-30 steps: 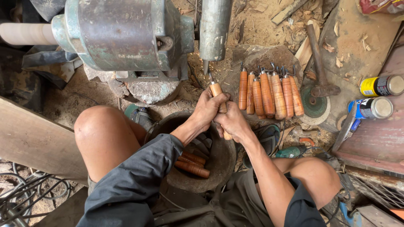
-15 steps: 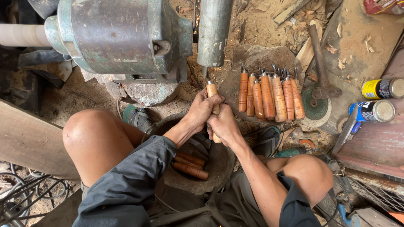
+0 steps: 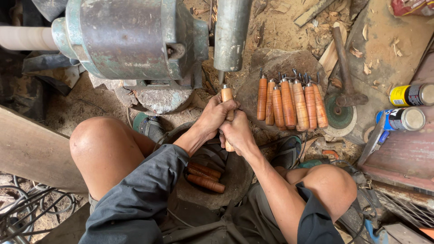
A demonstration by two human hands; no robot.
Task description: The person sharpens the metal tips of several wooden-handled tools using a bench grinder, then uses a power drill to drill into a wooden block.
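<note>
Both my hands grip one turned wooden handle [image 3: 226, 95] upright in front of me. My left hand [image 3: 214, 115] wraps its upper part and my right hand [image 3: 236, 133] holds it lower down. The handle's top end meets a thin metal tip under a grey metal cylinder [image 3: 230, 34] on the green machine [image 3: 131, 38]. To the right, a row of several finished orange-brown handles [image 3: 289, 101] with metal hooks lies on a flat stone. A dark round bowl [image 3: 235, 174] between my knees holds three more handles [image 3: 204, 177].
A hammer [image 3: 344, 68] and a round grinding disc [image 3: 340, 118] lie right of the handles. Two spray cans [image 3: 407, 106] rest on a board at far right. A wooden plank [image 3: 27, 151] and loose cables [image 3: 27, 210] sit at left. Wood shavings cover the ground.
My hands have raised the handle and pushed it forward until its top end reaches the metal tip under the cylinder. The view has shifted slightly.
</note>
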